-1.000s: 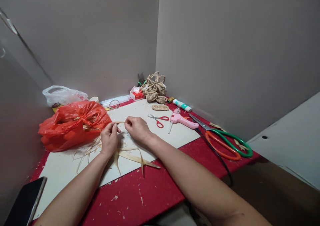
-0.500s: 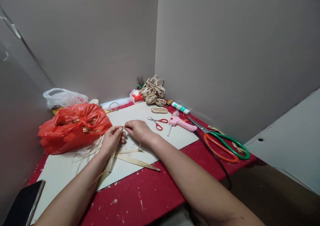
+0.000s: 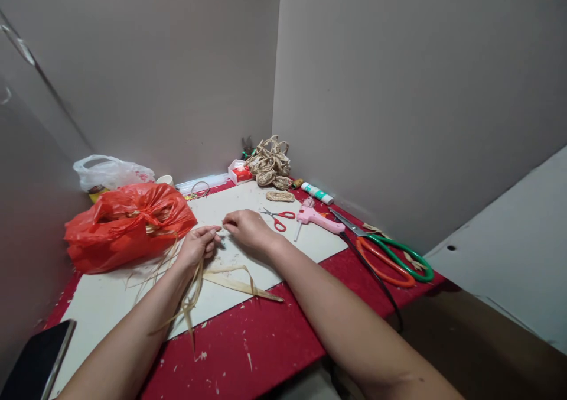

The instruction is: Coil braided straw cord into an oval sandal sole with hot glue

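My left hand (image 3: 200, 247) is closed in a pinch over the white sheet (image 3: 257, 258), with pale straw strips (image 3: 194, 296) hanging beneath it toward the forearm. Just to its right is my right hand (image 3: 247, 228), fingers curled and pressed together; whatever lies between its fingertips is too small or hidden to make out. A small gap parts the fingertips of the two hands. One wider straw strip (image 3: 243, 286) lies across the sheet and over its front edge. Small red-handled scissors (image 3: 279, 218) rest beyond my right hand.
A red plastic bag (image 3: 128, 228) of straw stands left. A woven oval piece (image 3: 280, 197) lies before a pile of braided straw (image 3: 271, 163). On the right are a pink glue gun (image 3: 316, 217) and large shears (image 3: 390, 258). A phone (image 3: 39, 358) sits front left.
My fingertips have parted slightly and my left fingers now point more to the right. The straw strips under my left hand have shifted and hang in a looser bunch.
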### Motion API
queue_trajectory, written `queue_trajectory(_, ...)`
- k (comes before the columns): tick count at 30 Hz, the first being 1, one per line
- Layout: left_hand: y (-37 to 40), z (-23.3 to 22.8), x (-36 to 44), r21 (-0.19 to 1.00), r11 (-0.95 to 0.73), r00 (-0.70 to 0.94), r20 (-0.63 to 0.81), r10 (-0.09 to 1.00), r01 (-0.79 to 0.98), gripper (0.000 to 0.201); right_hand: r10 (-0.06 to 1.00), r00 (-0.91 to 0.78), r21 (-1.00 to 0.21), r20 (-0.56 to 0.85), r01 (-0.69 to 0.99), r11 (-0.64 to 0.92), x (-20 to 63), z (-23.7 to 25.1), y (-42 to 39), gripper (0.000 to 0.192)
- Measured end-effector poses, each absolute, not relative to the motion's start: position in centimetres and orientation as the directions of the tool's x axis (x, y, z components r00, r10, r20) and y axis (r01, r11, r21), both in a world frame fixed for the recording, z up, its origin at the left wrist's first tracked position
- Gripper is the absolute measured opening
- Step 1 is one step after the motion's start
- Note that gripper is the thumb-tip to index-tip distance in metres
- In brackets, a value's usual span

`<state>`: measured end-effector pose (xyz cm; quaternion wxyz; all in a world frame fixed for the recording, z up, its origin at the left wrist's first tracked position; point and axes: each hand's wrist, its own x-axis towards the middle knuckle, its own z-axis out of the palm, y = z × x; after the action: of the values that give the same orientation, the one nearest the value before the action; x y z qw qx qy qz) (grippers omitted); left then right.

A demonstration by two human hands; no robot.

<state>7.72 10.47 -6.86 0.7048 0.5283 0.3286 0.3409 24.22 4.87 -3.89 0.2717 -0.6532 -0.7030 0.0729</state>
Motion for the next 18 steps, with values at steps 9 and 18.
queue_trajectory(9, 9.9, -7.4, 8.2, 0.975, 0.163, 0.545, -0.057, 0.837, -0.148, 0.034, 0.916, 0.365, -0.275, 0.170, 0.910, -0.311, 34.9, -2.1, 8.1, 0.030)
queue_trajectory(18, 9.6, -8.8, 8.8, 0.991, 0.070, 0.506, -0.003, 0.862, -0.113, 0.032, 0.939, 0.335, -0.098, -0.078, 0.935, -0.342, 39.1, -4.6, 10.6, 0.032)
